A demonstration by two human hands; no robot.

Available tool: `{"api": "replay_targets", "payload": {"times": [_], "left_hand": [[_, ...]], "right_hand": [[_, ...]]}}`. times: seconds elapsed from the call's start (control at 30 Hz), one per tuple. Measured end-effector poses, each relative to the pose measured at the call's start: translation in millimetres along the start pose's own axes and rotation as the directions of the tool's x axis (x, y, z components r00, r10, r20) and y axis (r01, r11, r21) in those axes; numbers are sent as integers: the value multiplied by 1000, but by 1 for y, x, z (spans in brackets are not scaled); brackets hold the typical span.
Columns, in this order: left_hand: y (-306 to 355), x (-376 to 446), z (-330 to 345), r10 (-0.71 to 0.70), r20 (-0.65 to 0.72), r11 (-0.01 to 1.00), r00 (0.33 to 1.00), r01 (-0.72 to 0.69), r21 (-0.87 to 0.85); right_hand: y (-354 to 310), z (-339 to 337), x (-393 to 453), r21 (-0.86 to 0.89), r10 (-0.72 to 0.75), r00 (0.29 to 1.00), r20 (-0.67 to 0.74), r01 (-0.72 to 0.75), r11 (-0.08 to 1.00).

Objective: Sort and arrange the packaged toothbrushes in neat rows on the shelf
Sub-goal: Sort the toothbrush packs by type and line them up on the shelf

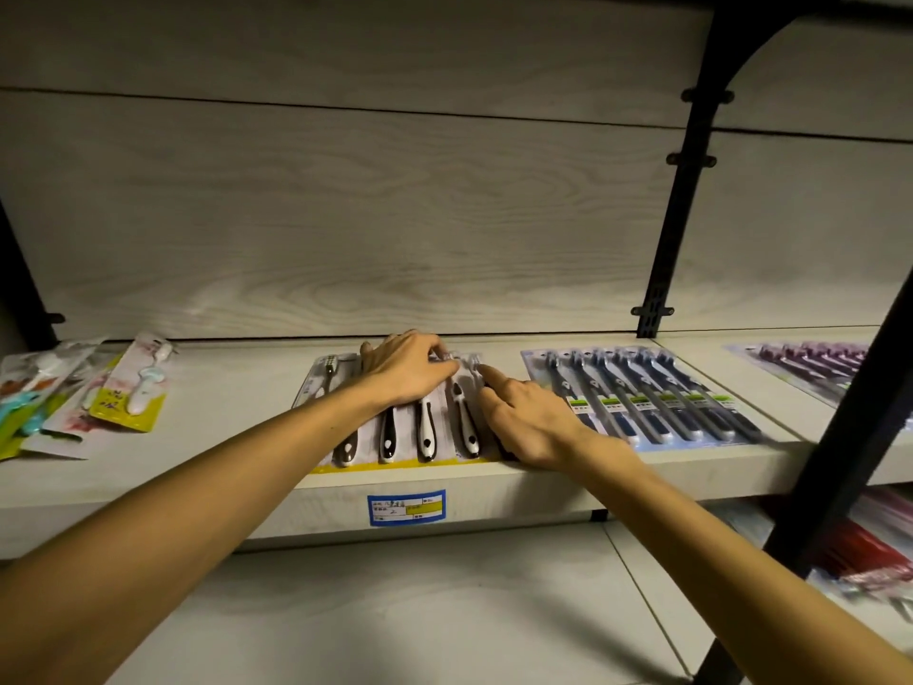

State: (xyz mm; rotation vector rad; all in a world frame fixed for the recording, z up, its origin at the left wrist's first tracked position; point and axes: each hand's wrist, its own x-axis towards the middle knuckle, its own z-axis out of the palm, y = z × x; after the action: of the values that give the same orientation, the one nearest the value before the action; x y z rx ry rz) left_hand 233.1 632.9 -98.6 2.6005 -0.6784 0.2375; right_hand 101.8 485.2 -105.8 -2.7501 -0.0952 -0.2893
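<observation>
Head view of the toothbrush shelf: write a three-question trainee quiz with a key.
1. True or false: both hands rest on the black-and-white toothbrush pack.
2. Which pack lies just right of the right hand? A. the blue-backed pack of dark brushes B. a red pack C. a green pack
3. Fill in: the blue-bordered label is stuck on the shelf's front ____.

Key: 1 true, the left hand lies across the brush heads and the right at the pack's right side. 2 A. 3 edge.
</observation>
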Motion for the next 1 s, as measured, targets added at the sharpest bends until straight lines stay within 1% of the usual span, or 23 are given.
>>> {"api": "replay_targets", "payload": {"times": [0.07, 0.13, 0.23, 0.3, 0.4, 0.43, 0.5, 0.57, 0.6, 0.7, 0.77, 0.83, 0.9, 0.93, 1.0], "left_hand": [[3, -2, -2, 7, 6, 1000, 1000, -7, -6], [4, -5, -9, 17, -9, 1000, 1000, -17, -3], [-7, -13, -33, 40, -53, 991, 998, -32, 133], [-25, -27, -48, 5, -21, 983, 1000, -1, 185], [-52, -60, -51, -91, 103, 979, 991, 70, 193], [-59, -70, -48, -97, 142, 978, 985, 68, 199], [-65, -82, -41, -77, 188, 982, 979, 41, 187], [-65, -80, -34, -28, 173, 987, 984, 0, 161], [-63, -77, -32, -17, 163, 988, 987, -9, 156], [-58, -71, -25, -24, 155, 987, 988, -2, 163], [-58, -70, -24, -17, 165, 987, 986, -9, 160], [-59, -72, -28, 2, 151, 994, 988, -18, 103], [-59, -75, -36, 31, 108, 999, 994, -31, 5], [-60, -77, -41, 45, 92, 999, 995, -43, -19], [-64, -82, -52, 60, 72, 998, 996, -60, 3]], "right_hand": [[2, -2, 0, 70, 29, 999, -14, -28, 997], [2, -3, -1, 91, 35, 999, -11, -34, 995], [1, -6, 1, -15, -9, 1000, 9, 10, 1000], [-2, -7, 3, -36, -28, 999, 33, 30, 999], [-11, -1, 5, 2, -39, 996, 85, 39, 999], [-14, 3, 6, -33, -44, 993, 110, 48, 998], [-17, 11, 9, -188, -50, 980, 190, 87, 978], [-17, 14, 12, -309, -80, 963, 256, 160, 937], [-16, 14, 12, -348, -106, 959, 262, 196, 917], [-16, 15, 10, -417, -162, 959, 234, 250, 874], [-17, 11, 7, -395, -148, 963, 225, 229, 890], [-21, 5, 6, -326, -108, 979, 174, 160, 932], [-31, 3, 11, -278, -33, 997, 73, 52, 959], [-38, 4, 14, -263, 5, 1000, 15, -1, 965], [-58, 9, 23, -235, 33, 997, -73, -49, 971]]}}
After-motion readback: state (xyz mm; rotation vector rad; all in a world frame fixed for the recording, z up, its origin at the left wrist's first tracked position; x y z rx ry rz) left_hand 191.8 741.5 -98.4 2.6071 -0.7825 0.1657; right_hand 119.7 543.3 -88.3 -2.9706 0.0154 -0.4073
